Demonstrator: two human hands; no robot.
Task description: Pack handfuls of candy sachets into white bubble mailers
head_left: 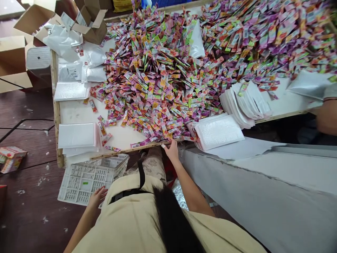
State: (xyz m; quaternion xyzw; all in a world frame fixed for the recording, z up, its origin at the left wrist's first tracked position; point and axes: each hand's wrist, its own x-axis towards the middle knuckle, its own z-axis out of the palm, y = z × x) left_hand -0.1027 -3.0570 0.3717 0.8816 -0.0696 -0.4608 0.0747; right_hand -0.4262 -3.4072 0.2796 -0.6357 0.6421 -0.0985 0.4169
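Envelope stacks box in the sachet heap on my table, and a grey bench crowds my right side. My right hand is at the table's front edge beside the sachets; can't tell if it's gripping one. My left hand hangs loosely open near a white crate, contents unclear. Crumpled white plastic sits by an open carton at the far left corner.
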